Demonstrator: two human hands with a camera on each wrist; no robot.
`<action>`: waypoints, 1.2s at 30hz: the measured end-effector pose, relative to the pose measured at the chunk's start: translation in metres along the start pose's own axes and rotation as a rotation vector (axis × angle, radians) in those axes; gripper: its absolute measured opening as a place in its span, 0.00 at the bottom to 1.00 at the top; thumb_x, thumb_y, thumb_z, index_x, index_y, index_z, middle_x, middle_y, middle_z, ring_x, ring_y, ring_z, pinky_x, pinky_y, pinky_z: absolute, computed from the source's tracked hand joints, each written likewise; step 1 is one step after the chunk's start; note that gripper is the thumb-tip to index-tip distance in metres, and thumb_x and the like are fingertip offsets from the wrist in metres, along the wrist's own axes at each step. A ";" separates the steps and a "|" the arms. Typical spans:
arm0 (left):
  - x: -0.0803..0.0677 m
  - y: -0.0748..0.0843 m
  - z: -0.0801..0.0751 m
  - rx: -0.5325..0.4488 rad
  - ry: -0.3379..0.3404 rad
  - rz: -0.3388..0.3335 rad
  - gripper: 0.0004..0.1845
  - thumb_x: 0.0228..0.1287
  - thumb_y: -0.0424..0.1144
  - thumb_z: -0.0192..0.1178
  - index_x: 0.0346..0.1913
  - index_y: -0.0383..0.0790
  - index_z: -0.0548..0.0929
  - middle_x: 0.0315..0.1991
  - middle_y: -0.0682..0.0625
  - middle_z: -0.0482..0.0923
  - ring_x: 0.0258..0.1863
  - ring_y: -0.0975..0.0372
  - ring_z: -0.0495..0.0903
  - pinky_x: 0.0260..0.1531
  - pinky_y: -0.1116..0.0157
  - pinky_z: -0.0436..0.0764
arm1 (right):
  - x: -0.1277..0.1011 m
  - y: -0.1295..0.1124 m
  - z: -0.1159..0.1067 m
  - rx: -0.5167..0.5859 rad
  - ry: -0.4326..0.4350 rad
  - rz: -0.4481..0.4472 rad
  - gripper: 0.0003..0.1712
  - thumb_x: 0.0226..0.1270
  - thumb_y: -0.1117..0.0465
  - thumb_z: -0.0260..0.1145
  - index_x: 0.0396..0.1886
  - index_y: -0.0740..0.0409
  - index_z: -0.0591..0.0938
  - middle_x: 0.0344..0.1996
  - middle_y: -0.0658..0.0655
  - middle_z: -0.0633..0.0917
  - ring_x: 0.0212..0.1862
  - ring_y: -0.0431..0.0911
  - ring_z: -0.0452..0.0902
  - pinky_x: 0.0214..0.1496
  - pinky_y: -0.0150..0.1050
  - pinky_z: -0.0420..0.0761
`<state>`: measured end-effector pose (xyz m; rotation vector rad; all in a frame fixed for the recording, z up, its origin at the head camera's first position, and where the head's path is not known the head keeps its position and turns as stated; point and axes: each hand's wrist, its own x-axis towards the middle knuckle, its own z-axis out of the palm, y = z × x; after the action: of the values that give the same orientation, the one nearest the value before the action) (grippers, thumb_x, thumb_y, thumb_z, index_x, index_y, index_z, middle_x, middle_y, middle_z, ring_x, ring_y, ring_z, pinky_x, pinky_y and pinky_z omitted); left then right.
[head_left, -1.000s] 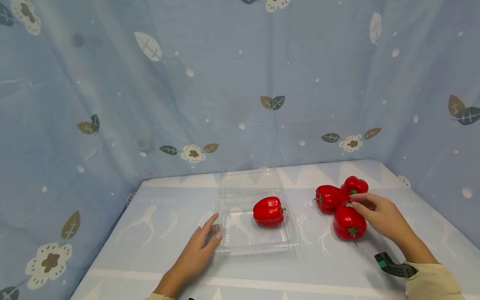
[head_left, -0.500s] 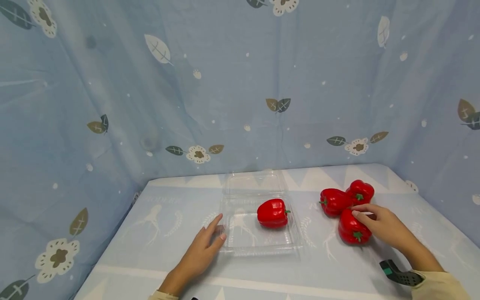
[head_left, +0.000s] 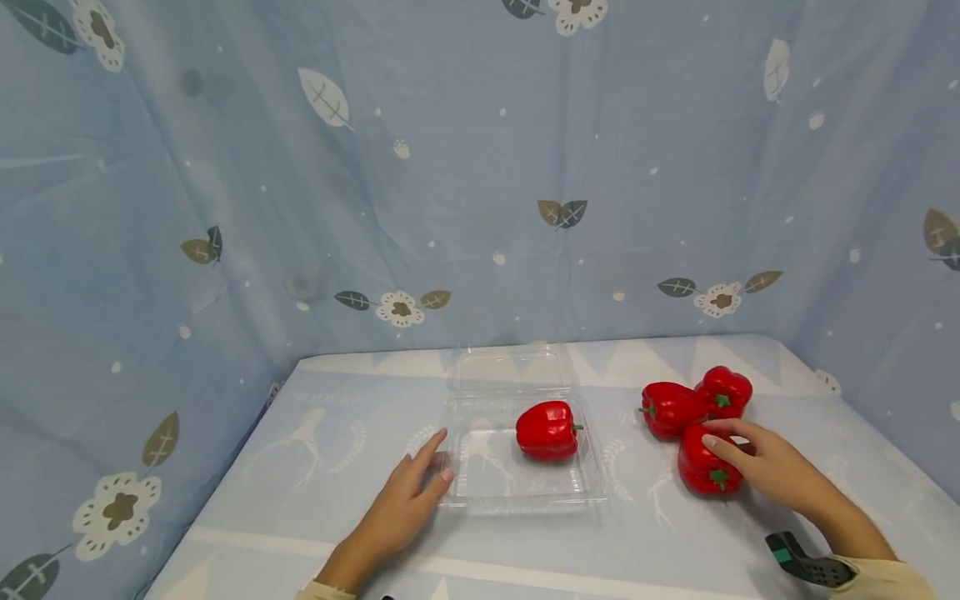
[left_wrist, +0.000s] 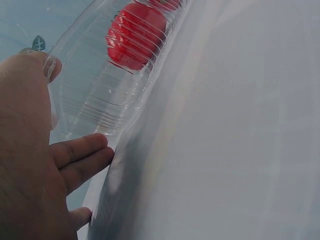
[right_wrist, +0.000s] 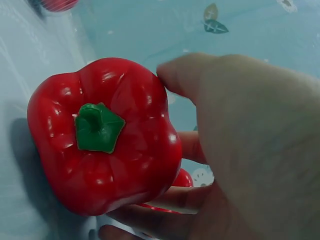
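On the worktop (head_left: 300, 500) an open clear clamshell box (head_left: 480, 492) already holds one red pepper (head_left: 547, 429). Left hand (head_left: 401, 508) rests flat against its edge. Right hand (head_left: 776, 467) grips the nearest pepper (head_left: 705, 471); two other peppers (head_left: 671, 408) wait outside.

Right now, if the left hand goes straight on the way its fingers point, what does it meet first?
The left hand would probably meet the clear plastic tray first; its fingertips already touch the tray's near corner.
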<state>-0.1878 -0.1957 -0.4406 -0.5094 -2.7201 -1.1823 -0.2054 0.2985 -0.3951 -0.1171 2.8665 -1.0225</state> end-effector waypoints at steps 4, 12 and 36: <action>0.001 0.002 0.000 -0.014 -0.011 -0.008 0.30 0.71 0.52 0.50 0.73 0.60 0.56 0.58 0.49 0.77 0.65 0.54 0.66 0.69 0.46 0.46 | -0.004 0.000 -0.001 -0.002 -0.025 0.014 0.44 0.63 0.36 0.60 0.67 0.64 0.66 0.60 0.77 0.68 0.54 0.69 0.69 0.37 0.53 0.83; 0.005 0.006 -0.002 -0.002 -0.022 -0.007 0.30 0.71 0.52 0.50 0.73 0.60 0.57 0.58 0.49 0.77 0.65 0.55 0.67 0.70 0.48 0.46 | -0.007 0.003 -0.001 -0.019 -0.041 0.020 0.48 0.59 0.37 0.64 0.69 0.63 0.62 0.60 0.78 0.66 0.54 0.70 0.68 0.34 0.52 0.83; 0.001 0.000 0.002 -0.032 0.006 -0.072 0.30 0.70 0.51 0.52 0.73 0.62 0.57 0.57 0.53 0.78 0.66 0.55 0.64 0.71 0.52 0.44 | -0.009 -0.001 -0.005 0.025 -0.075 -0.083 0.42 0.64 0.42 0.63 0.69 0.61 0.64 0.61 0.73 0.68 0.56 0.66 0.66 0.39 0.54 0.82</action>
<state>-0.1883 -0.1939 -0.4416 -0.4148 -2.7402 -1.2446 -0.1970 0.3024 -0.3900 -0.2687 2.8019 -1.0441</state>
